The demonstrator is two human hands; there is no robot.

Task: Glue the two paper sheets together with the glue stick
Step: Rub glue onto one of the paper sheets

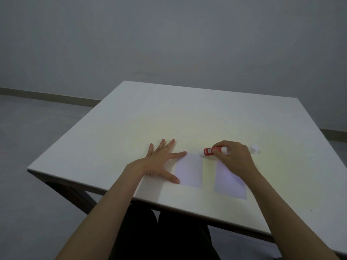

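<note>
Between right hand fingertips: red glue stick, pinched, lying sideways above far edge of right sheet. Left hand flat, fingers splayed, thumb and forefinger touching left sheet. Both sheets rectangular, smooth, pale, apart on matte white table. Small white cap far right.

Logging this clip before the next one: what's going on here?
A person sits at a white table. The right hand holds a red glue stick over the right sheet; its cap stands nearby. The left hand lies flat, steadying the left sheet. The sheets lie apart, unjoined.
</note>
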